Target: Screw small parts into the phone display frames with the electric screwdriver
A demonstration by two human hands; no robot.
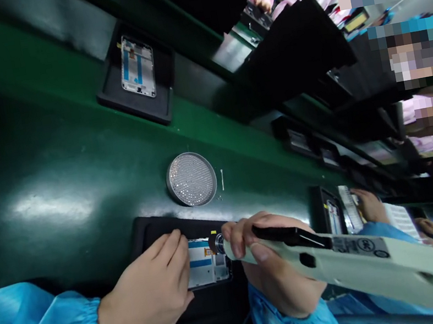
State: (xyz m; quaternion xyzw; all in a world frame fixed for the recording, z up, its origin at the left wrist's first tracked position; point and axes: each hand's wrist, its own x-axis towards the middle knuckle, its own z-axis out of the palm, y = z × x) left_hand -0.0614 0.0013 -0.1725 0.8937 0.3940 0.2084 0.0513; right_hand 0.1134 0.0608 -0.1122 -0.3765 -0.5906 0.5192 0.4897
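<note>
My right hand is wrapped round a pale green electric screwdriver with a black lever. The tool lies nearly level, and its tip end is over the right part of an opened phone frame. That silvery frame has blue strips and sits in a black tray. My left hand covers the frame's left end, fingers at the far edge and thumb at the near edge, holding it. Beyond the tray stands a round grey dish of tiny shiny screws. The screwdriver's bit is hard to make out.
Another phone frame rests in a black tray farther back. A thin white stick lies beside the dish. On the right, a co-worker's hand is near another tray. Black panels rise behind the green bench.
</note>
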